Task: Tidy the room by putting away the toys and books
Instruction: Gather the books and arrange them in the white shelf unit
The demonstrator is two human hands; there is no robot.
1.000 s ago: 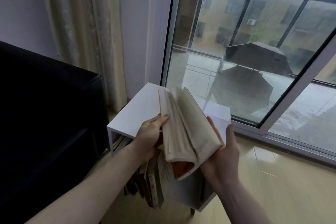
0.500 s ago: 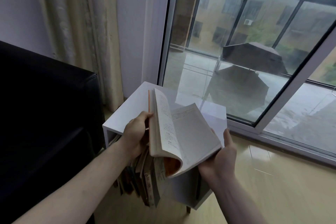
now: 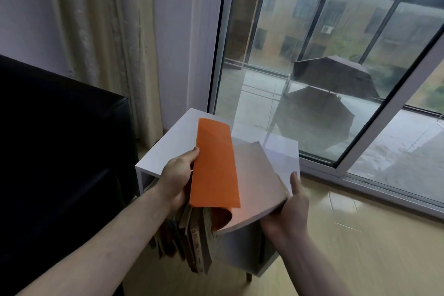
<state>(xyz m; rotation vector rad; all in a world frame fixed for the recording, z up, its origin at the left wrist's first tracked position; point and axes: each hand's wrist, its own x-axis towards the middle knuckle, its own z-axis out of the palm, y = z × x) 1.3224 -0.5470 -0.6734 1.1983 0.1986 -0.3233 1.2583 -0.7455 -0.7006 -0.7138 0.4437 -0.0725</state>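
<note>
1. A black sofa (image 3: 60, 151), smooth and leather-like, stands to the left of the white shelf unit (image 3: 168, 146).
2. A pale ribbed curtain (image 3: 108, 43) hangs behind the unit.
3. The unit is a glossy white box; worn paperbacks (image 3: 192, 243) stand upright in its open compartment, their spine lettering too blurred to read.
4. The left hand (image 3: 176, 180) pinches the book's (image 3: 254, 182) thin, bendy orange cover (image 3: 213, 166), lifted upright.
5. The book hangs just above the unit, its top page plain and beige.
6. The right hand (image 3: 288, 211) cups the book's right edge, thumb up along the pages.
7. A glass door (image 3: 324, 67) lies to the unit's right.
</note>
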